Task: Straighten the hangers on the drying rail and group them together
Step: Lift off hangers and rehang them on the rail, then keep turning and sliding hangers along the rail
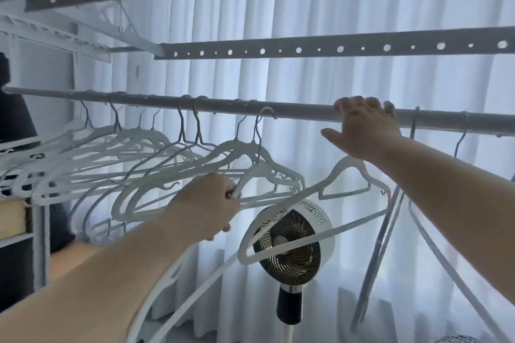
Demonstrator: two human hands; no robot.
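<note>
A grey drying rail (301, 109) runs across the view at head height. Several white hangers (139, 147) hang bunched along its left half. My left hand (207, 205) grips the shoulder of the rightmost hanger of that bunch (257, 168), whose hook sits on the rail. My right hand (365, 127) rests on the rail with fingers over its top, above a tilted white hanger (320, 186) whose hook is hidden behind that hand. Two more hangers (412, 131) hang askew at the right end.
Two perforated grey bars (334, 49) hang above the rail. A standing fan (292, 245) stands below the hangers, in front of white curtains (306, 78). Shelving (16, 231) with a dark object on it stands at the left.
</note>
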